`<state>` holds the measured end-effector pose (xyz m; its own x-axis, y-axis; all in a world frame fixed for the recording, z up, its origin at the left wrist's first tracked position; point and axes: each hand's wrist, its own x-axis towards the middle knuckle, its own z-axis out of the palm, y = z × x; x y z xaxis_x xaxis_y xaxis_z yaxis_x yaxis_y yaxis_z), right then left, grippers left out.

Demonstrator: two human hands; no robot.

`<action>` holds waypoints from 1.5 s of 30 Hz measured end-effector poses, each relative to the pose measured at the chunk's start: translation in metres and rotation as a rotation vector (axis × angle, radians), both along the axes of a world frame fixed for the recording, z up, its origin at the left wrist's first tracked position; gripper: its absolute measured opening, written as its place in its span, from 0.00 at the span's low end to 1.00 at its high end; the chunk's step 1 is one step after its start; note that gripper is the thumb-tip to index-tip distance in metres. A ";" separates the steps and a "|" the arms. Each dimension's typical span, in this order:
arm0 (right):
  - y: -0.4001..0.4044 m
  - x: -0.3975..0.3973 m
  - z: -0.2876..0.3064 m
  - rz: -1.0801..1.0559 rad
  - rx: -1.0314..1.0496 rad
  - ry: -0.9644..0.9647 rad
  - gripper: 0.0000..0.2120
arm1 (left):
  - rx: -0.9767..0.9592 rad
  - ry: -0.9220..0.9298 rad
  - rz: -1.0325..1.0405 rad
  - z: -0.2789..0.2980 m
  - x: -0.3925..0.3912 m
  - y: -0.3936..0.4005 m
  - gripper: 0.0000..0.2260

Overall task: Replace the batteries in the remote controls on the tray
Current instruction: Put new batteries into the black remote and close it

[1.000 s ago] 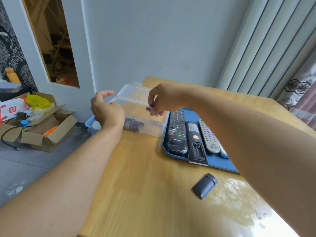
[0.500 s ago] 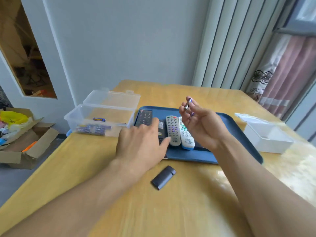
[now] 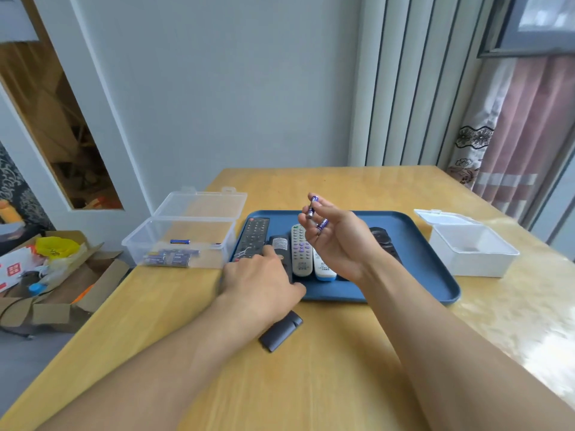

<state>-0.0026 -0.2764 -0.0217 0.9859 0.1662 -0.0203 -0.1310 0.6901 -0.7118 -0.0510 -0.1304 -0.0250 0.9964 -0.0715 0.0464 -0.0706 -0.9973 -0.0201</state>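
Since half a second ago the left hand has settled lower onto the black back-up remote at the blue tray's near-left edge, fingers curling round it. On the bench nearest lies the loose battery cover. Beyond, the right hand hovers over the tray — its grip pinching two purple batteries. Fitting them seems next: each wants lining up with the open bay — polarity right.

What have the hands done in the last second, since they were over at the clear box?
The right hand came away from the clear box holding two batteries, and now holds them up over the blue tray. The left hand left the box's edge and now rests on the black remote. The battery cover stayed on the table.
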 end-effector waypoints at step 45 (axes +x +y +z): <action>0.018 -0.017 0.001 -0.230 -0.709 -0.402 0.06 | -1.855 0.151 -0.278 -0.010 0.055 0.030 0.11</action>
